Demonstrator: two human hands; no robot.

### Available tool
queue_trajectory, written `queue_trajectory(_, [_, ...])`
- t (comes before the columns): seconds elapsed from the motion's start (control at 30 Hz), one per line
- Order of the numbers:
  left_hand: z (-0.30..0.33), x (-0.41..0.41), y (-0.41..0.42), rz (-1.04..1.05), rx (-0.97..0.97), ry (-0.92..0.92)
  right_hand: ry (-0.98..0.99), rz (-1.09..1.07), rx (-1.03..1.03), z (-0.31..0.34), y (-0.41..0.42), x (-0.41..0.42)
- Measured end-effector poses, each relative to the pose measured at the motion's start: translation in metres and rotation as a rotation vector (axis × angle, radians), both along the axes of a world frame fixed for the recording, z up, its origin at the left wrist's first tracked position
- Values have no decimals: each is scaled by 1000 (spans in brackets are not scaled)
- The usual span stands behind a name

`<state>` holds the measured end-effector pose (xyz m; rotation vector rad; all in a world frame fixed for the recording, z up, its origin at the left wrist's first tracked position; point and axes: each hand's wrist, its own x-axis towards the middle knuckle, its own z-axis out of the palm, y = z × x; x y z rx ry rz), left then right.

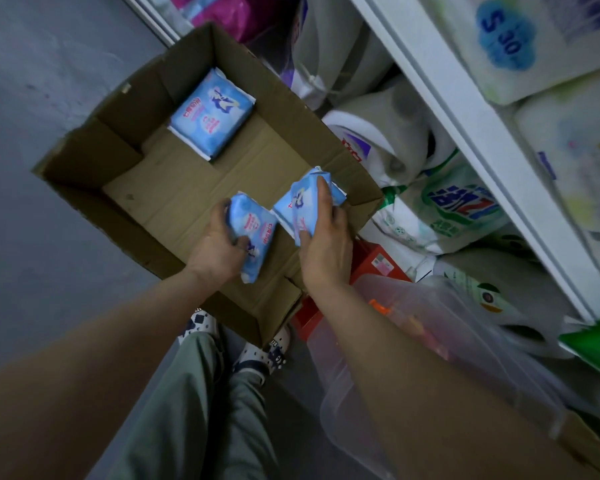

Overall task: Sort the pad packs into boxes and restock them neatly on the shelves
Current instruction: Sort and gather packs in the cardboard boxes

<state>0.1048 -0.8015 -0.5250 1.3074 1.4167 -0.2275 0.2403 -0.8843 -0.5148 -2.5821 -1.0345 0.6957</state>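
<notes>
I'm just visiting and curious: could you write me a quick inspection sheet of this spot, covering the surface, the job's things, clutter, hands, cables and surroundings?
Surface: grey floor, with an open cardboard box standing on it.
Job's things: one blue pad pack lies flat at the box's far end; two more are held above the near end.
Clutter: clear plastic bin and a red box beside the cardboard box.
Hands: left hand grips one blue pack; right hand grips another pack.
Cables: nothing seen.
Surroundings: white shelves on the right, filled with wrapped packs and rolls.
</notes>
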Motion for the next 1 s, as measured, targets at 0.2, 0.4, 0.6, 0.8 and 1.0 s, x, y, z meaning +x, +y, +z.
queue_trajectory(0.2, [48,-13,-7,71,64,-54,258,-203,87,54,-20,-2])
queue_trajectory(0.4, [147,-27,-17,78,101,-95,363,-296,139,141,-59,-9])
queue_trajectory(0.6, [273,-35,-37,-2,160,-260,329,-350,251,272,-107,-14])
queue_trajectory(0.8, [365,-16,-45,-264,209,-549,249,-459,427,377,-155,-21])
queue_trajectory(1.0, [436,31,-57,-565,290,-639,250,-727,672,451,-201,-16])
